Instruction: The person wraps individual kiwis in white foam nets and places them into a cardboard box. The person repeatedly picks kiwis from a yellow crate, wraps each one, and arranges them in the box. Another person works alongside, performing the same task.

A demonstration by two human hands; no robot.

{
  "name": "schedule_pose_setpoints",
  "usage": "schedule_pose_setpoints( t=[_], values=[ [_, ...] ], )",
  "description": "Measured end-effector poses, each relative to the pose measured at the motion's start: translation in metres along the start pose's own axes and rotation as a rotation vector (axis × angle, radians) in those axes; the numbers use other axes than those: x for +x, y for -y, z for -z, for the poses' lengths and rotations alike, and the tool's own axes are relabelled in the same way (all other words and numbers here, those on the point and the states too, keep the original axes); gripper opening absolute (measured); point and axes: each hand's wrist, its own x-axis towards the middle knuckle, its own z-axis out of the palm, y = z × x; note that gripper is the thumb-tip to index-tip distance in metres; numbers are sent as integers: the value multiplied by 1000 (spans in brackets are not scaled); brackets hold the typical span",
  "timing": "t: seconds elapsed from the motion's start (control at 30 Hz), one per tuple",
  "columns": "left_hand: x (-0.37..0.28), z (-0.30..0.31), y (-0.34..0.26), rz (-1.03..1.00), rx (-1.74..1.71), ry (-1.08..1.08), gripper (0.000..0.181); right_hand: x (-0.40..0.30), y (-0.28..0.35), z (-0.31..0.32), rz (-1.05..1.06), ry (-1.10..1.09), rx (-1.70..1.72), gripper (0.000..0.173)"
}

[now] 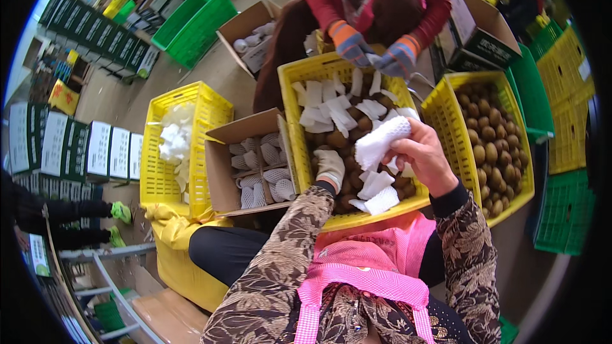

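Note:
My bare right hand [423, 155] pinches a white foam net sleeve [377, 143] above a yellow plastic crate [420, 204]. The crate holds brown kiwifruit [353, 181] with many flat foam sleeves lying on them. My left hand [329, 166], in a pale glove, reaches down among the fruit at the crate's left side; its fingertips are partly hidden, so its grip does not show. Left of that crate, an open cardboard box [222, 165] with dividers holds kiwifruit-sized pieces wrapped in foam net.
Opposite, a person in striped gloves [351, 45] works over the same crate. A second yellow crate of kiwifruit [519, 191] stands at right. At left are a yellow crate with foam pieces [210, 153], a yellow sack [177, 258] and stacked cartons [67, 145].

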Motion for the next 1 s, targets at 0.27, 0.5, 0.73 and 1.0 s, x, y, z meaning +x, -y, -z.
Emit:
schedule_pose_setpoints(
  t=[0.27,0.5,0.73,1.0],
  values=[
    [-2,6,4,-9,-147,138,26,8,-16,4,-31,59,52,18],
    [-21,61,50,73,-616,148,32,6,-13,-2,16,-111,-189,23],
    [-89,169,116,-280,-1701,-351,62,10,-43,3,101,-24,-1111,72],
    [-104,178,101,-211,-1536,-755,67,17,-39,-18,78,6,-731,37]
  ],
)
